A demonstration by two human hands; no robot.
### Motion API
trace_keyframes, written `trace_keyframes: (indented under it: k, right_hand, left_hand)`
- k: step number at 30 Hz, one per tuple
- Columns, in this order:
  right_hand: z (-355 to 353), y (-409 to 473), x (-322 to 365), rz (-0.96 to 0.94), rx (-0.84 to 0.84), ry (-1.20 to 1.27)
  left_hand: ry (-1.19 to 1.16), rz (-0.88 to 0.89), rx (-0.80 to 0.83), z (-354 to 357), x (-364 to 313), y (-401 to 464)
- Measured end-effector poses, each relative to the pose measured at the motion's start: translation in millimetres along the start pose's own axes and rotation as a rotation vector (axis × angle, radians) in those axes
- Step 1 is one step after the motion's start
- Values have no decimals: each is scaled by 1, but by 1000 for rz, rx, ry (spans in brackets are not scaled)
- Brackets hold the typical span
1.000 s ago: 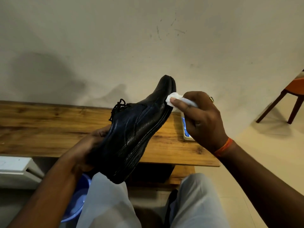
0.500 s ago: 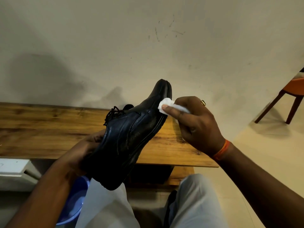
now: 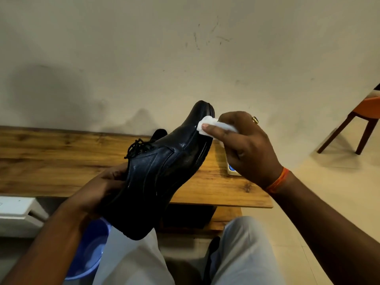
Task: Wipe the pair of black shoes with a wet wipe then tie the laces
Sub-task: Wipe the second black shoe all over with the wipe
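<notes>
A glossy black leather lace-up shoe (image 3: 160, 171) is being wiped above the wooden worktop (image 3: 51, 161).
It is being gripped at the heel by the left hand (image 3: 107, 182), toe pointing up and away; a folded white wet wipe (image 3: 207, 124) is being pinched against the toe by the right hand (image 3: 246, 149).

The shoe (image 3: 162, 171) is glossy black with black laces (image 3: 135, 149), its leather showing faint stitched lines and pale highlights. The wet wipe (image 3: 207, 125) is plain white. The worktop (image 3: 51, 161) is warm honey-brown wood with darker grain streaks and knots. A packet (image 3: 232, 169) on it shows a cream edge and a patch of blue. The wristband (image 3: 277, 182) is bright orange, the ring (image 3: 255, 119) gold. The wall (image 3: 144, 58) is off-white with grey scuffs. The basin (image 3: 90, 247) is blue, the trousers (image 3: 246, 249) pale grey, the chair (image 3: 362, 118) orange with dark brown legs, the floor (image 3: 329, 198) cream.
</notes>
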State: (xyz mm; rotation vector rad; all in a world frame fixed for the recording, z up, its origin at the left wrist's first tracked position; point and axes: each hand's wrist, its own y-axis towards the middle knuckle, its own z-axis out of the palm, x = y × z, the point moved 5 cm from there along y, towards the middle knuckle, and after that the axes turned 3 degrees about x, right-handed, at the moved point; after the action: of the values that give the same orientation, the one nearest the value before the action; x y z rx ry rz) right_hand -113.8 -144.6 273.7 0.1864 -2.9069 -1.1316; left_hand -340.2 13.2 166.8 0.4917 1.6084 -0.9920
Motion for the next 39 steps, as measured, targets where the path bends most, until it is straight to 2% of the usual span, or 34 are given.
trace_keyframes:
  k: [3, 5, 9, 14, 19, 24, 28, 31, 39]
  right_hand:
    - [-4, 5, -15, 127, -41, -13]
    - [-3, 5, -14, 90, -30, -13]
    - [0, -1, 6, -39, 36, -7]
    - [-4, 4, -17, 127, -44, 21]
    - [-1, 0, -4, 25, 29, 7]
    - [-5, 4, -26, 214, -72, 72]
    - [-2, 4, -27, 262, -44, 125]
    - [-4, 10, -29, 266, -14, 137]
    - [-6, 12, -38, 302, 63, 64]
  left_hand:
    - [-46, 44, 38, 5, -4, -2]
    - [-119, 66, 76, 10, -8, -5]
    - [-56, 68, 40, 4, -6, -6]
    - [6, 80, 39, 10, -8, -7]
    - [-1, 93, 41, 8, -8, -6]
    - [80, 139, 29, 9, -9, -6]
    - [80, 169, -22, 4, -6, -3]
    - [73, 220, 26, 5, -8, -4]
    - [310, 386, 42, 12, -22, -11]
